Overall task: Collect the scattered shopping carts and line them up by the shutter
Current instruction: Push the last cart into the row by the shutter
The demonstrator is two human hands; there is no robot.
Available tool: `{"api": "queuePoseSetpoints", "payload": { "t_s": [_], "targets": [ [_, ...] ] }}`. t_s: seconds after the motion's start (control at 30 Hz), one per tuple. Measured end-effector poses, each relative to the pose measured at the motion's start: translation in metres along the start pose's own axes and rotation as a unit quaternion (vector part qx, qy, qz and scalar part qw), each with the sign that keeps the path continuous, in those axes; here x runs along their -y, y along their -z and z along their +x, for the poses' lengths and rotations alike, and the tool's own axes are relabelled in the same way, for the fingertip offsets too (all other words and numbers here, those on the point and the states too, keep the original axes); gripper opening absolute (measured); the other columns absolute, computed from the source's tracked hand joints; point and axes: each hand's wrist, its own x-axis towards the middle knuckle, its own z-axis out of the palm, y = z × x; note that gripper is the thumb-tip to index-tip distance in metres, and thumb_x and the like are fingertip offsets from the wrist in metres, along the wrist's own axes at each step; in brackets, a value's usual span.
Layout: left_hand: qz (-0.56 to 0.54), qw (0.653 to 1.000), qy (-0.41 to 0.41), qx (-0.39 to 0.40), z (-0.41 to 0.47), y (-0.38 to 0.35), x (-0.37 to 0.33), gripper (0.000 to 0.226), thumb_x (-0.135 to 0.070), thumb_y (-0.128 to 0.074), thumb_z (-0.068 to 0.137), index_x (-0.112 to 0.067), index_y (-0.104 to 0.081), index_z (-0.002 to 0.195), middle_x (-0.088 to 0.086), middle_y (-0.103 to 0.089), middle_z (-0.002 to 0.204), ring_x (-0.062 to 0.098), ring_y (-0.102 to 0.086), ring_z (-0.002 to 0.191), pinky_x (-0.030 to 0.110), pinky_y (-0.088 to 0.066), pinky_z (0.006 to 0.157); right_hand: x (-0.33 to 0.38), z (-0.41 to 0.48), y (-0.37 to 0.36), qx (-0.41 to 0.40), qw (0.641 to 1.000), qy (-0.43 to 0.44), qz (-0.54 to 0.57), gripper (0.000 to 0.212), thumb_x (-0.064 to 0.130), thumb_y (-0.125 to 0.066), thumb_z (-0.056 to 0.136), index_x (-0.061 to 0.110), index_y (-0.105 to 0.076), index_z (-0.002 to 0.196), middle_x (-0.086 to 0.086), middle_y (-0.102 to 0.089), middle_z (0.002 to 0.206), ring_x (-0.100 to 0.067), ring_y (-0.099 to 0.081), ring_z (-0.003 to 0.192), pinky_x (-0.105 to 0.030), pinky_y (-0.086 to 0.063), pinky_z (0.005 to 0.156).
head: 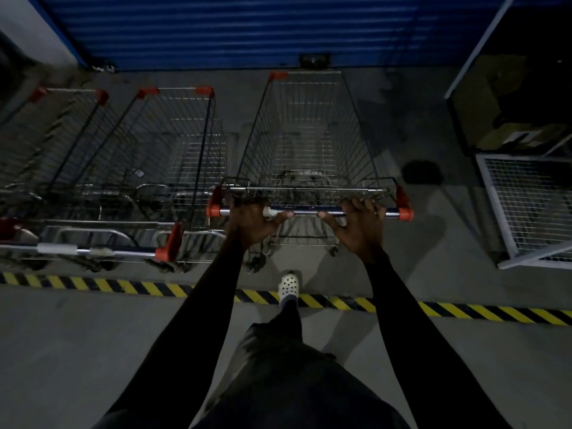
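A wire shopping cart [309,134] with orange corner caps stands in front of me, its nose close to the blue roller shutter [232,29]. My left hand [252,222] grips the left part of its handle bar [309,211] and my right hand [360,226] grips the right part. To its left, two more carts stand side by side facing the shutter: the nearer one [173,144] and a farther one [52,134] at the frame's left edge.
A yellow-and-black hazard stripe [123,286] crosses the concrete floor behind the carts, and my white clog [289,287] is on it. A white mesh cage [526,209] and a dark glass-fronted unit [513,97] stand at the right. A white pillar [28,23] is at top left.
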Motion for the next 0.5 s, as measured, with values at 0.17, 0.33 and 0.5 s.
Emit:
{"api": "queuePoseSetpoints", "payload": {
  "t_s": [0.17, 0.33, 0.5],
  "targets": [
    [-0.003, 0.997, -0.017, -0.070, 0.053, -0.037, 0.011, 0.071, -0.086, -0.053, 0.084, -0.018, -0.070, 0.069, 0.003, -0.068, 0.063, 0.026, -0.071, 0.072, 0.048, -0.047, 0.098, -0.006, 0.059, -0.019, 0.023, 1.000, -0.012, -0.006, 0.057, 0.076, -0.047, 0.094, 0.024, -0.070, 0.101, 0.004, -0.068, 0.101, -0.024, -0.058, 0.104, -0.041, -0.029, 0.090],
    [-0.039, 0.999, -0.004, -0.023, 0.119, -0.063, 0.030, 0.069, -0.085, -0.052, 0.084, -0.020, -0.070, 0.069, 0.000, -0.070, 0.068, 0.024, -0.071, 0.072, 0.048, -0.053, 0.090, -0.008, 0.122, -0.048, 0.018, 1.000, -0.009, -0.017, 0.054, 0.073, -0.055, 0.093, 0.021, -0.069, 0.096, 0.002, -0.068, 0.096, -0.026, -0.059, 0.101, -0.041, -0.029, 0.091],
    [-0.070, 0.997, -0.014, -0.019, 0.180, -0.083, 0.057, 0.066, -0.082, -0.055, 0.086, -0.018, -0.071, 0.076, 0.005, -0.071, 0.074, 0.027, -0.071, 0.076, 0.038, -0.048, 0.083, -0.001, 0.181, -0.079, 0.019, 0.999, -0.024, -0.032, 0.051, 0.072, -0.060, 0.090, 0.022, -0.069, 0.096, 0.002, -0.068, 0.094, -0.026, -0.057, 0.100, -0.040, -0.030, 0.090]
  ]
}}
